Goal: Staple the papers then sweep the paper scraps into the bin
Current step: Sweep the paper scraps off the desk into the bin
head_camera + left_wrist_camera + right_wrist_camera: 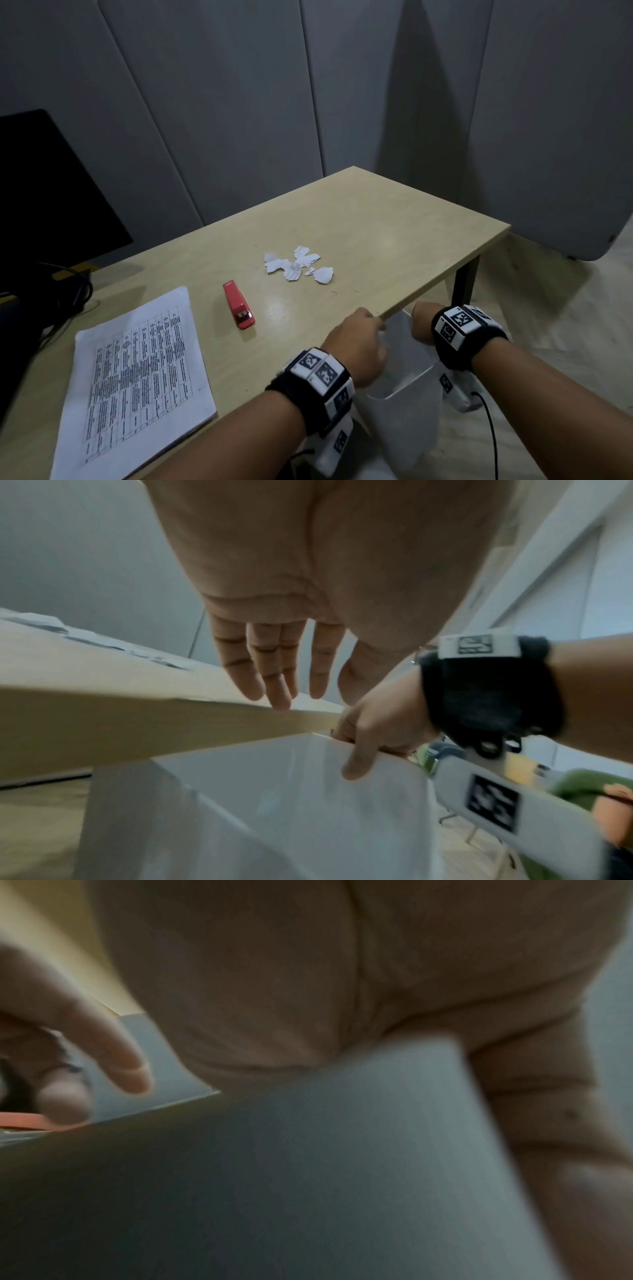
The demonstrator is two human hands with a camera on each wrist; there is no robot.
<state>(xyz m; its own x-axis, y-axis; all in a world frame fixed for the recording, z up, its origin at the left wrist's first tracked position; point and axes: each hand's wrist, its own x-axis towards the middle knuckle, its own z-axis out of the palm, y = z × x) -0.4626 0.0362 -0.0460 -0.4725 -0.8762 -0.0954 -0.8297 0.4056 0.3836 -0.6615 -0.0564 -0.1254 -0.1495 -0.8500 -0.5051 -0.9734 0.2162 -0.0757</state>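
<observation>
Torn white paper scraps point(298, 263) lie in a small heap mid-table. A red stapler point(238, 309) lies to their left, beside a printed stack of papers point(137, 377). My right hand point(421, 325) grips the rim of a white bin point(404, 421) and holds it just under the table's near edge; its thumb shows inside the bin point(274, 791). My left hand point(356, 339) hovers at that edge above the bin. The left hand point(274, 691) has its fingers straight and holds nothing. In the right wrist view the bin wall point(342, 1150) fills the blurred picture.
The wooden table point(376, 222) ends at a corner on the right, with a black leg point(464, 284) below it. A dark monitor point(44, 192) and cables stand at the far left. Grey wall panels close off the back.
</observation>
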